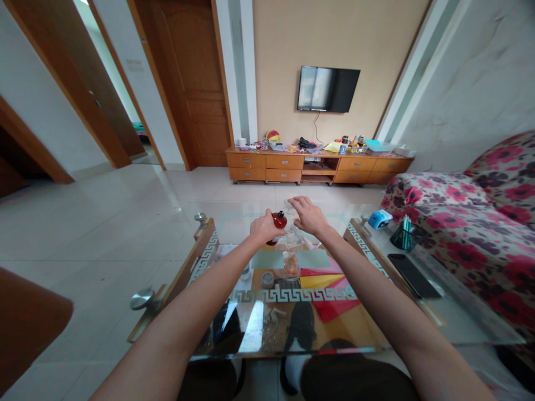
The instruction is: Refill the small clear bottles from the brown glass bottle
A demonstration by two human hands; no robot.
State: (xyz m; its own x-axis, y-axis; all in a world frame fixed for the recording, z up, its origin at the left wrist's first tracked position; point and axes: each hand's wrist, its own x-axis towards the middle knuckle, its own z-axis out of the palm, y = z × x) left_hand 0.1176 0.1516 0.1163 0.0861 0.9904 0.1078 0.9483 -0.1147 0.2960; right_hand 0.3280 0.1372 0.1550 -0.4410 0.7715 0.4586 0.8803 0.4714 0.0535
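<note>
Above the far part of the glass table (267, 328), my left hand (264, 227) is closed around a small rounded amber-red bottle (279, 220) with a black neck. Close to the bottle's right side is my right hand (308, 214), its fingers bent and the thumb curled below them. Something clear shows between those fingers, too faint to name. Underneath both hands, clear crumpled plastic (292, 239) is visible. Nearer to me are a small round jar (267, 279) and a clear bag (291, 264) with orange bits, seen at or through the glass.
On the table's right side are a black phone (413, 275), a mesh pen holder (404, 236) and a blue-and-white object (380, 219). A floral sofa (463, 223) stands at the right. Beyond the table, a low wooden cabinet (284, 161) carries many small items.
</note>
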